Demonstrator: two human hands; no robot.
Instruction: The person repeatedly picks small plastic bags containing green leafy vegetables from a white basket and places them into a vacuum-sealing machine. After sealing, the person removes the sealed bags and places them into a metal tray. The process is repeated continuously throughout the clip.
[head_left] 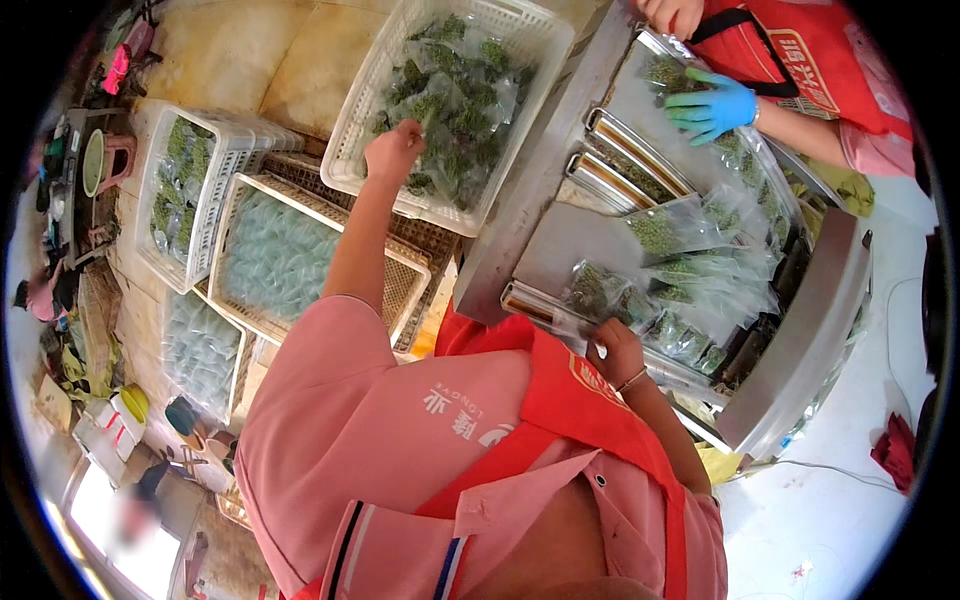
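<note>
My left hand [397, 150] is over a large white plastic crate [352, 140], its fingers drawn together. Clear bags of green berry clusters [455, 120] fill that crate; whether my fingertips grip one is hidden. At the near edge of a steel machine that looks like a vacuum sealer [560, 240], my right hand [617, 355] has curled fingers beside a metal bar [540, 305]. Close to those fingertips lies a filled clear bag [600, 290]; what they pinch, if anything, does not show. More filled bags [700, 280] lie fanned across the machine's bed.
Across the machine, a co-worker's blue-gloved hand [712, 105] rests on bags, the other hand [675, 15] at the far edge. Metal bars [640, 150] lie mid-bed. A raised steel lid edge [800, 330] bounds the right. Left stand a crate of pale packs [275, 250] and another white crate [205, 250].
</note>
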